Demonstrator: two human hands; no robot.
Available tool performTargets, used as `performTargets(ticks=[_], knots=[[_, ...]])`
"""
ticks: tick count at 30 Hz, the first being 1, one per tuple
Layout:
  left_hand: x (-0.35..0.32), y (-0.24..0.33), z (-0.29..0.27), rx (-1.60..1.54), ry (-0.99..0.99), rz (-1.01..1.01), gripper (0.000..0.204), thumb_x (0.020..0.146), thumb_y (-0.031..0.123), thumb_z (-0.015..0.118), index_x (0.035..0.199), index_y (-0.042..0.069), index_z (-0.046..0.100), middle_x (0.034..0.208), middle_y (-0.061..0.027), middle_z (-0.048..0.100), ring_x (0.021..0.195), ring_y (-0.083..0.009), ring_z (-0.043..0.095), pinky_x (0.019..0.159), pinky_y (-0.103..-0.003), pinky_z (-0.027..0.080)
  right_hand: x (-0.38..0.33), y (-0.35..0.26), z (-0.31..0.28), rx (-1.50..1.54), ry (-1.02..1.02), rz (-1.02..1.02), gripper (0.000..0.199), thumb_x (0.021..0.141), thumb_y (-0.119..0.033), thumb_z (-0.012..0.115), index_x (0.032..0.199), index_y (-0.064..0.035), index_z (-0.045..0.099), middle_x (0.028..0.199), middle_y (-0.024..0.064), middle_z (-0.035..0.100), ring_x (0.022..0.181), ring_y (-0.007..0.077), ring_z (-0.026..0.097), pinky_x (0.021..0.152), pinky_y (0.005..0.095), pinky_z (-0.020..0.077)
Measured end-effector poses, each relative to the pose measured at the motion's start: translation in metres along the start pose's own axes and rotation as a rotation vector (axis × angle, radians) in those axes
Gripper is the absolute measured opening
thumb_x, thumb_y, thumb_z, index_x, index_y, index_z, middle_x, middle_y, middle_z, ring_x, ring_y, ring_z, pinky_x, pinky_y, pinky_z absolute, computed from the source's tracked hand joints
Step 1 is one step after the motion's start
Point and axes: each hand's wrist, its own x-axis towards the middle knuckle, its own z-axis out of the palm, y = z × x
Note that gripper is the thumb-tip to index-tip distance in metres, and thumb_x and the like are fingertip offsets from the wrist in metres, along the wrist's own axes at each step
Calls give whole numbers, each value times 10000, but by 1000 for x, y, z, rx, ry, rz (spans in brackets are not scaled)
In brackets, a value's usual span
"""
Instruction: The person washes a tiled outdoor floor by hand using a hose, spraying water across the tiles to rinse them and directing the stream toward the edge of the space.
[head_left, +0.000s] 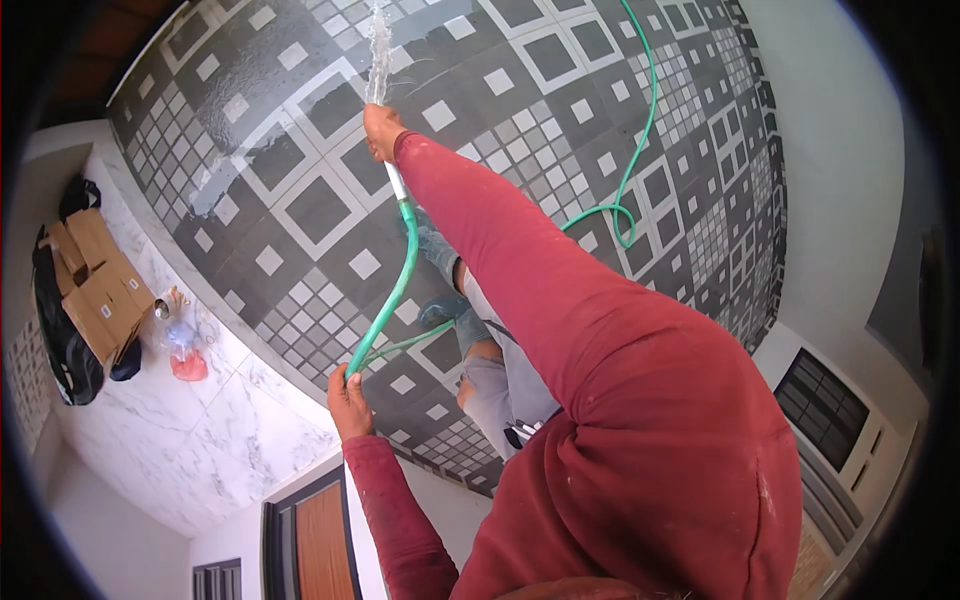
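A green garden hose [402,275] with a white tube [396,183] at its end runs between my hands. Near the top, my right hand [381,131] is closed around the white tube, and a jet of water [379,58] shoots away from it toward the far floor. Lower and to the left, my left hand [349,402] grips the green hose, thumb along it. Both my arms wear dark red sleeves. Wet patches [262,95] shine on the grey and white patterned tiles [320,210] at the far left.
More green hose [634,160] loops over the tiles to the right. On the left, a raised marble-look ledge [235,420] holds flattened cardboard [105,290], a black bag [68,340] and a red plastic bag [187,366]. White walls border both sides; a wooden door [322,540] stands lower left.
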Motion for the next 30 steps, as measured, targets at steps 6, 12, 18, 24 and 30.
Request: performTargets(ticks=[6,12,18,24,30], knots=[[9,56,-41,239,-282,-13,208,948,169,532,1062,-1,564,876,-86,597,841,-170,523,795,-284,428,-50,-1,-39,74,12,11,378,810,-275,448,894,49,623,742,196,619,613,271,614,516,388,465],[10,94,-74,264,-321,80,196,973,170,487,1049,4,557,906,-77,592,893,-150,537,865,-295,429,-42,-21,-15,-203,-96,-310,384,854,-246,418,894,67,636,836,218,639,741,316,647,655,423,504],[21,112,-65,348,-456,175,210,987,176,469,1070,-3,541,938,-80,585,921,-141,528,880,-293,427,-31,-43,-22,-684,-61,-678,399,840,-210,413,975,97,629,896,262,640,785,332,652,679,415,506],[48,90,-37,148,-418,344,248,1007,250,421,983,14,493,903,-89,566,861,-164,560,840,-312,443,-77,-10,-115,118,-69,-315,605,908,-478,415,1217,24,553,1293,272,497,1221,392,468,1013,442,368],[108,38,11,37,-328,358,274,1010,288,413,880,51,452,749,-36,497,722,-137,526,738,-302,447,-113,165,-275,21,189,-47,518,874,-377,510,1117,77,564,1092,235,604,1015,360,597,793,444,481]])
